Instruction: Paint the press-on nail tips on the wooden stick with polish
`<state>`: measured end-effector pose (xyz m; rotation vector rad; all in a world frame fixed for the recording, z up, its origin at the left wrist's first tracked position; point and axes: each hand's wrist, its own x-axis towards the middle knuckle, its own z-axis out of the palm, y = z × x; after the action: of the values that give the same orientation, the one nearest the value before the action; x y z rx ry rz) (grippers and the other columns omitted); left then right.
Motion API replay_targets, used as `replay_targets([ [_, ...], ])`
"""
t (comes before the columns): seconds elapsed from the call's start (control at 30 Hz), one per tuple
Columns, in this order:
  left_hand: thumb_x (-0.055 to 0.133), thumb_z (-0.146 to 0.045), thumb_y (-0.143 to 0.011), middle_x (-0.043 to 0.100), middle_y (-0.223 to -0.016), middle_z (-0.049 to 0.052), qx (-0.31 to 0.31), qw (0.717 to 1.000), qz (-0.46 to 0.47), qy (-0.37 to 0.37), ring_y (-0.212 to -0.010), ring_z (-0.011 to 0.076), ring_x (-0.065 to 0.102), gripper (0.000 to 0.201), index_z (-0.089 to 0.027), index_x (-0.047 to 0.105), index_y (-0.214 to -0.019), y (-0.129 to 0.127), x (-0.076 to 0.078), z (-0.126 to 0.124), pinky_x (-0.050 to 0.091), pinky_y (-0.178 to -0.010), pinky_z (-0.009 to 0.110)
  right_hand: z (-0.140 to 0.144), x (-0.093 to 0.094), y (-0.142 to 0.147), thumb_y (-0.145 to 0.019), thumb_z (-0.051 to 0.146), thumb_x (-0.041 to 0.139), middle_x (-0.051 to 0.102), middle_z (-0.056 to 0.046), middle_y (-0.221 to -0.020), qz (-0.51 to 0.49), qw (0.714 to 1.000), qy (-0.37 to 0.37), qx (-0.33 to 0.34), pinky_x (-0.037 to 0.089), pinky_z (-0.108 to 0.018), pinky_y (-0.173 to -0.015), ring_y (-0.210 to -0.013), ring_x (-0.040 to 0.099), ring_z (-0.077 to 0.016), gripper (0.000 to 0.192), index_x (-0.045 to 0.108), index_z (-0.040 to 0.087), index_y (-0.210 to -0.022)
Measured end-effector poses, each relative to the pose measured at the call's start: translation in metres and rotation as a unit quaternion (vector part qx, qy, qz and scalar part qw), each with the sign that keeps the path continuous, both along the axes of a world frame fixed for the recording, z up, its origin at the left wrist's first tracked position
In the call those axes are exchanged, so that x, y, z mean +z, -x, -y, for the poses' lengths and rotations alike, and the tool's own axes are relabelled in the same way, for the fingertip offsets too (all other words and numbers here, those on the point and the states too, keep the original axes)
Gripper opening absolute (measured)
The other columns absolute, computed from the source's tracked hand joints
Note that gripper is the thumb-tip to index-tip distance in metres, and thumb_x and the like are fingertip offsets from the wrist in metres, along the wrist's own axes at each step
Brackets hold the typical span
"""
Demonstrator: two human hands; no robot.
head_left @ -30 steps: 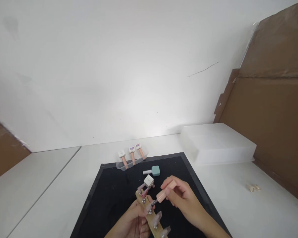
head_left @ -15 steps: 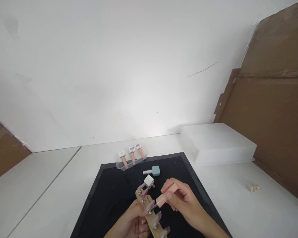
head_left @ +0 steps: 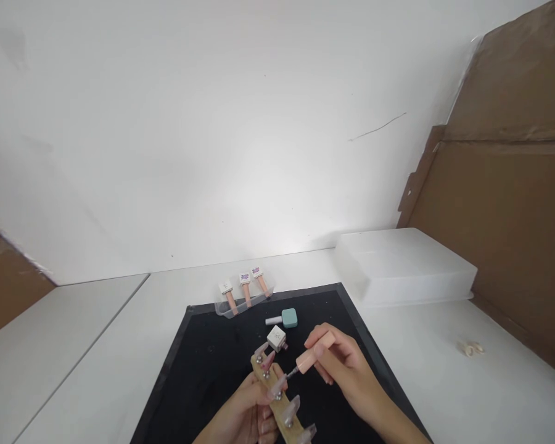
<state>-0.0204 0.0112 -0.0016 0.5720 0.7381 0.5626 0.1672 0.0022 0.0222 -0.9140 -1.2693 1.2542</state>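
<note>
My left hand point(head_left: 250, 407) grips a wooden strip point(head_left: 284, 410) that carries several false nails on small metal balls. One nail near the far end is pink point(head_left: 267, 362); the others look clear or pale. Between the fingers of my right hand point(head_left: 345, 370) is a nail polish brush point(head_left: 315, 352) with a peach handle. Its bristle end meets, or comes very close to, the tip of the middle false nail point(head_left: 278, 386). Just beyond the strip an uncapped white polish bottle point(head_left: 276, 338) stands on the black mat point(head_left: 203, 364).
A teal bottle with a pale cap point(head_left: 289, 318) lies farther back on the mat. Behind it, a clear tray point(head_left: 234, 314) holds three white bottles with peach caps. A translucent plastic box point(head_left: 407, 265) stands at the right, near small cream-coloured rings point(head_left: 470, 349).
My right hand has shifted slightly up and right, carrying the brush from the base of the middle nail toward its tip. The left hand and strip have barely moved.
</note>
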Motion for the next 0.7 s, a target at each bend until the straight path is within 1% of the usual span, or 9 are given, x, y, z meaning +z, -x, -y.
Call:
replay_targets([
  [0.1,0.071,-0.026,-0.056,0.043,-0.043,-0.009,0.001,1.0,-0.004,-0.001,-0.035,0.0036,0.03,0.027,-0.02,0.051,-0.073,-0.001,0.001,-0.001,0.011,-0.039,0.02,0.002,0.005,0.0,-0.083,0.046,0.056,0.053,0.001,-0.065,0.022,0.999,-0.021,0.038,0.03,-0.023,-0.047,-0.05,0.039,-0.0096,0.029,0.061,0.018,-0.081],
  [0.17,0.072,-0.026,-0.055,0.044,-0.042,-0.009,0.002,1.0,-0.006,0.0,-0.035,0.0038,0.03,0.029,-0.02,0.05,-0.073,-0.002,0.0,-0.001,0.012,-0.039,0.02,0.003,0.01,0.0,-0.082,0.044,0.058,0.053,0.001,-0.066,0.042,0.998,-0.024,0.043,0.031,-0.023,-0.048,-0.051,0.04,-0.0098,0.027,0.062,0.018,-0.08],
  [0.3,0.07,-0.026,-0.055,0.044,-0.041,-0.009,0.009,1.0,-0.014,0.001,-0.034,0.0034,0.029,0.026,-0.019,0.052,-0.072,-0.001,-0.004,0.0,0.012,-0.038,0.02,0.001,0.012,0.001,-0.083,0.042,0.057,0.055,0.001,-0.065,0.059,0.998,-0.008,0.011,0.032,-0.022,-0.049,-0.051,0.041,-0.0104,0.026,0.062,0.018,-0.075],
  [0.4,0.069,-0.025,-0.055,0.044,-0.042,-0.009,0.014,1.0,-0.007,-0.003,-0.034,0.0033,0.028,0.023,-0.019,0.054,-0.071,0.0,-0.005,0.001,0.012,-0.038,0.02,-0.002,0.007,0.001,-0.083,0.045,0.055,0.056,0.001,-0.067,0.044,0.998,-0.007,-0.034,0.03,-0.022,-0.046,-0.049,0.039,-0.0096,0.031,0.059,0.018,-0.068],
  [0.47,0.069,-0.025,-0.054,0.043,-0.041,-0.009,0.01,1.0,-0.004,-0.003,-0.034,0.0034,0.028,0.023,-0.019,0.054,-0.07,0.0,-0.004,0.001,0.012,-0.037,0.02,-0.004,0.003,0.001,-0.083,0.046,0.056,0.055,0.001,-0.067,0.028,0.998,-0.005,-0.05,0.029,-0.021,-0.044,-0.047,0.037,-0.0088,0.032,0.058,0.018,-0.068],
  [0.53,0.069,-0.025,-0.054,0.041,-0.04,-0.009,0.005,1.0,-0.007,-0.002,-0.034,0.0035,0.028,0.023,-0.019,0.054,-0.069,0.0,-0.003,0.001,0.012,-0.037,0.02,-0.004,0.001,0.001,-0.084,0.046,0.055,0.056,0.001,-0.064,0.011,0.999,-0.003,-0.036,0.029,-0.021,-0.044,-0.047,0.036,-0.0088,0.03,0.058,0.018,-0.073],
  [0.6,0.069,-0.024,-0.054,0.041,-0.04,-0.009,0.01,1.0,-0.008,-0.005,-0.034,0.0037,0.028,0.022,-0.019,0.055,-0.07,0.0,-0.003,0.001,0.013,-0.038,0.02,-0.002,0.002,0.001,-0.085,0.045,0.054,0.057,0.001,-0.062,0.004,1.0,-0.001,0.0,0.029,-0.022,-0.045,-0.048,0.037,-0.009,0.028,0.058,0.018,-0.079],
  [0.7,0.069,-0.024,-0.054,0.043,-0.041,-0.009,0.017,1.0,-0.009,-0.005,-0.034,0.0042,0.03,0.023,-0.02,0.053,-0.07,-0.001,-0.003,0.0,0.014,-0.038,0.02,0.002,0.006,0.002,-0.083,0.046,0.056,0.052,0.003,-0.058,0.006,0.999,0.001,0.044,0.028,-0.022,-0.045,-0.047,0.036,-0.0085,0.03,0.059,0.017,-0.081],
])
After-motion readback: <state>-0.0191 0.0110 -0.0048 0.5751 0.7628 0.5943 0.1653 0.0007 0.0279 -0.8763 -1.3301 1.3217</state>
